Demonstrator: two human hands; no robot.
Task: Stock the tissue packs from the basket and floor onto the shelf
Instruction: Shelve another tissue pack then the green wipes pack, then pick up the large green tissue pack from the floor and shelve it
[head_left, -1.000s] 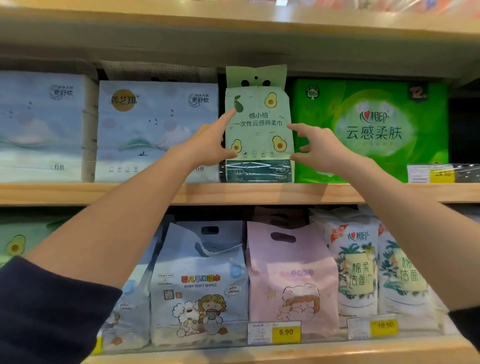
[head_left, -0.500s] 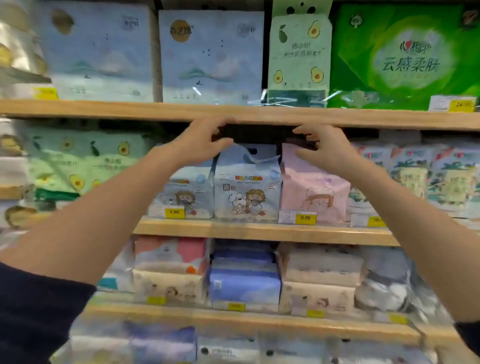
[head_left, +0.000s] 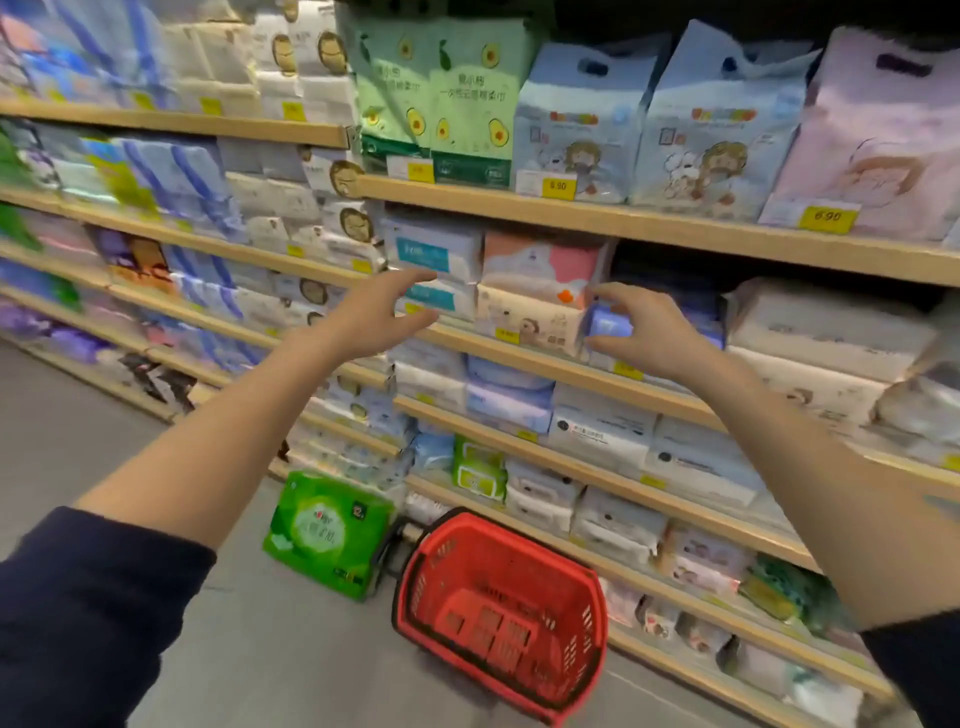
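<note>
A red plastic basket (head_left: 582, 613) stands on the floor by the shelf's base, and nothing shows inside it. A green tissue pack (head_left: 327, 535) leans upright on the floor just left of the basket. My left hand (head_left: 379, 317) and my right hand (head_left: 649, 327) hover in mid-air in front of the middle shelves, fingers spread and curled, holding nothing. Avocado-print tissue packs (head_left: 467, 98) stand on the wooden shelf (head_left: 649, 223) at the top.
Long wooden shelves packed with tissue and wipe packs run from the far left to the right edge. Yellow price tags (head_left: 826, 215) line the shelf fronts. Grey floor (head_left: 78, 441) stretches out on the left.
Both hands let go of the avocado pack on the upper shelf and dropped lower, empty. The view tilted down and left, bringing the basket and the green floor pack into sight.
</note>
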